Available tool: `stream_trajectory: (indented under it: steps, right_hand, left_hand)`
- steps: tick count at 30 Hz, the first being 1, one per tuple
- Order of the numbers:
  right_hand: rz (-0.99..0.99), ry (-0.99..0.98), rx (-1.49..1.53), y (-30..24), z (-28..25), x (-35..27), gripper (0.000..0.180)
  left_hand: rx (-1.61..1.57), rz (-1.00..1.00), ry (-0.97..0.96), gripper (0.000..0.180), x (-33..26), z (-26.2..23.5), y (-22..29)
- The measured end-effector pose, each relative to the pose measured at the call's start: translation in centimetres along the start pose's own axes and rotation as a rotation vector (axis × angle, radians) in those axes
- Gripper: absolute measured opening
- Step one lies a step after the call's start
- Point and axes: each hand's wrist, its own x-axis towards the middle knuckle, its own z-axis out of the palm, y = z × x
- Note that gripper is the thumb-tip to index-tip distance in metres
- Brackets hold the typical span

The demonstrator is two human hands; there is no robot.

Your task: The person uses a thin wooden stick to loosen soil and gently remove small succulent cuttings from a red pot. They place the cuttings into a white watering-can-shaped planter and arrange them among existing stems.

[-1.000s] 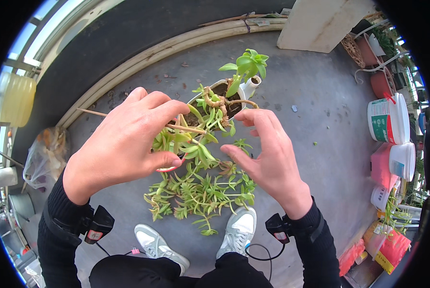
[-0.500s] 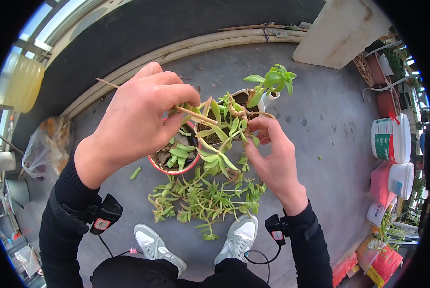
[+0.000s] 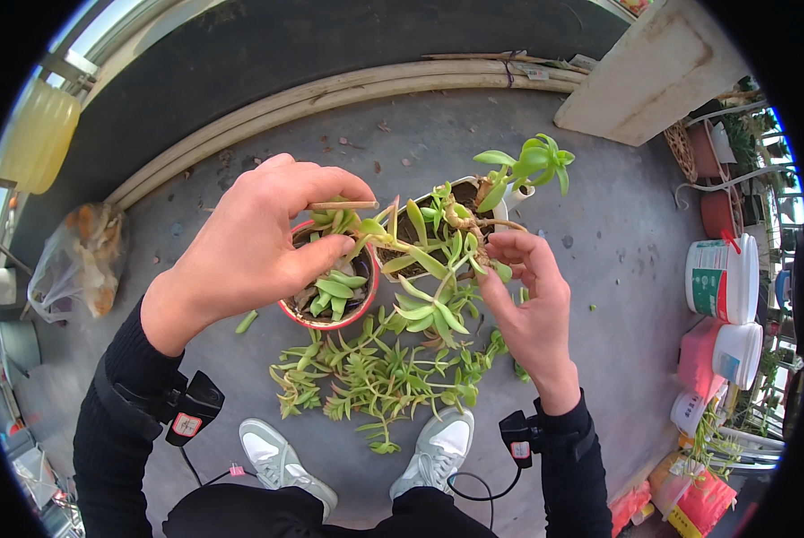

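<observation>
Holding steady since half a second ago | left hand [image 3: 249,255] still closed on thin stick [image 3: 343,205] above red pot [image 3: 330,291] | right hand [image 3: 527,305] pinching succulent stem [image 3: 473,235] | cuttings [image 3: 375,377] unmoved on floor [image 3: 617,224] | separating appears ongoing

Grey concrete floor [image 3: 599,269] below me, I log on it: heap of cut green succulent sprigs [image 3: 375,377], one loose green leaf [image 3: 247,321], clear plastic bag [image 3: 79,255], white lidded tubs [image 3: 723,280], two grey-white shoes [image 3: 438,448], scattered dry debris.
</observation>
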Motion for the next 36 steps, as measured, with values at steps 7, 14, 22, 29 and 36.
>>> stream_trajectory:
  steps: [7, 14, 22, 29, 36]
  right_hand:
    - [-0.062, -0.094, -0.197, -1.0, -0.2, 0.0, 0.042]
    - [-0.039, -0.115, -0.123, -1.4, -2.2, -1.0, 0.055]
    - [0.18, 0.093, 0.214, -0.3, -0.9, -3.4, 0.046]
    - [0.579, -0.169, 0.71, -1.2, 1.0, -5.1, 0.054]
    - [0.54, -0.246, 0.963, -2.2, 0.8, -4.7, 0.053]
  left_hand:
    - [-0.229, -0.191, -0.106, 0.06, 0.4, -1.2, 1.4]
    - [-0.495, -0.247, 0.075, 0.048, -1.0, -1.4, 0.5]
    - [-0.54, -0.595, 0.044, 0.035, -3.1, 0.3, -2.1]
    - [-0.553, -0.396, -0.057, 0.048, -3.2, 1.2, 0.3]
    - [-0.539, -0.407, 0.065, 0.047, -2.8, 2.2, 0.5]
